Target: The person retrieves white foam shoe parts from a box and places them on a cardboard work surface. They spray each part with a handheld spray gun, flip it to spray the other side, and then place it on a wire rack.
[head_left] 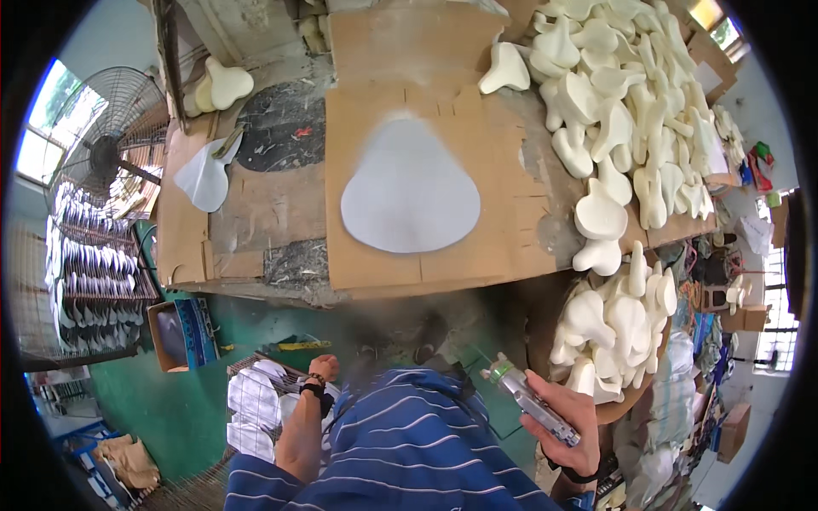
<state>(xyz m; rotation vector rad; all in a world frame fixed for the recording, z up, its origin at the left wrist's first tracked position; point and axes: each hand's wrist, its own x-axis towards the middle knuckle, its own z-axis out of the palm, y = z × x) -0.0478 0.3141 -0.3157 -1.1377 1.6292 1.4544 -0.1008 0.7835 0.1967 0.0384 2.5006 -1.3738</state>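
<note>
A grey pear-shaped flat sheet (409,192) lies on a brown cardboard board (375,255) on the workbench. My right hand (567,417) is low at the right, below the bench edge, and grips a metal spray gun (528,394) with a green tip pointing up and left. My left hand (322,369) hangs down at my left side with its fingers curled, over a wire rack holding white cut pieces (256,404); I cannot see anything in it. My blue striped shirt fills the lower middle.
A heap of cream foam saddle shapes (630,102) covers the bench's right side, and more fill a round basket (618,328) beside my right hand. A loose grey piece (204,175) lies at the left. A fan (106,140) and racks of pieces (94,272) stand far left.
</note>
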